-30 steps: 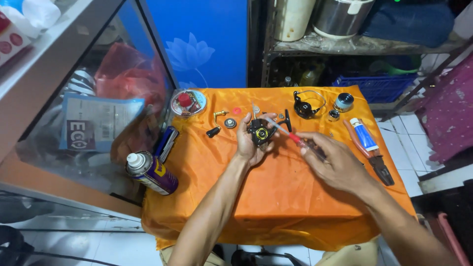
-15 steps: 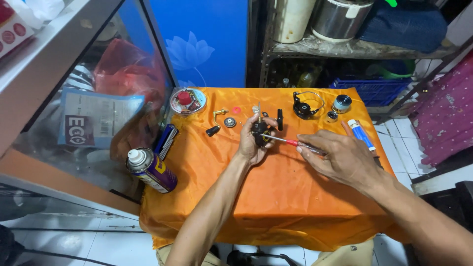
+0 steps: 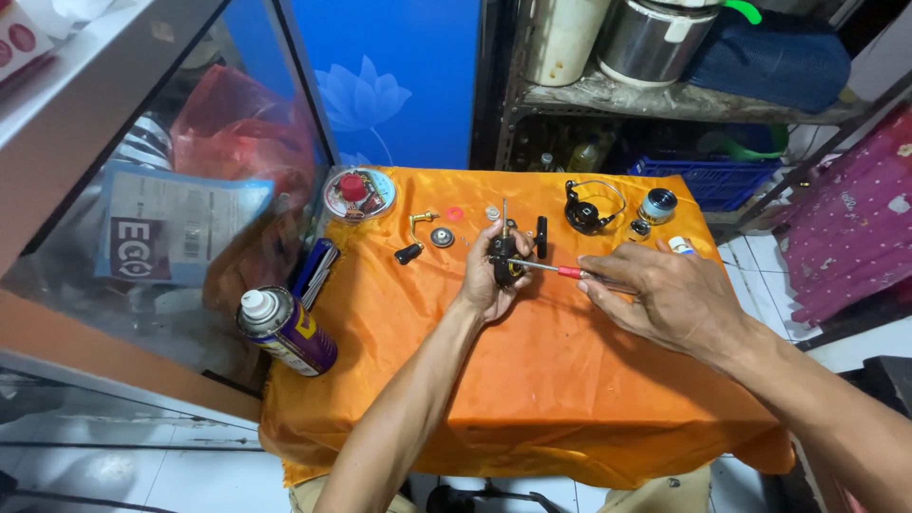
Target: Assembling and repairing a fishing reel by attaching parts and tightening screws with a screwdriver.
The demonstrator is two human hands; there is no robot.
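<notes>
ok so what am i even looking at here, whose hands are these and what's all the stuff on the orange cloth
The one picture comes from a camera worn on a person's head, looking down, so the two bare arms reaching in from below are that person's own. There is no machine.

The left hand grips a small black fishing reel body just above the table. The right hand holds a screwdriver with a red collar, its tip pointed at the reel.

The small table is covered by an orange cloth. Loose parts lie along its far side: a round tin with a red knob, a small disc, a black part with a wire loop and a silver spool. A spray can lies at the left edge.
</notes>
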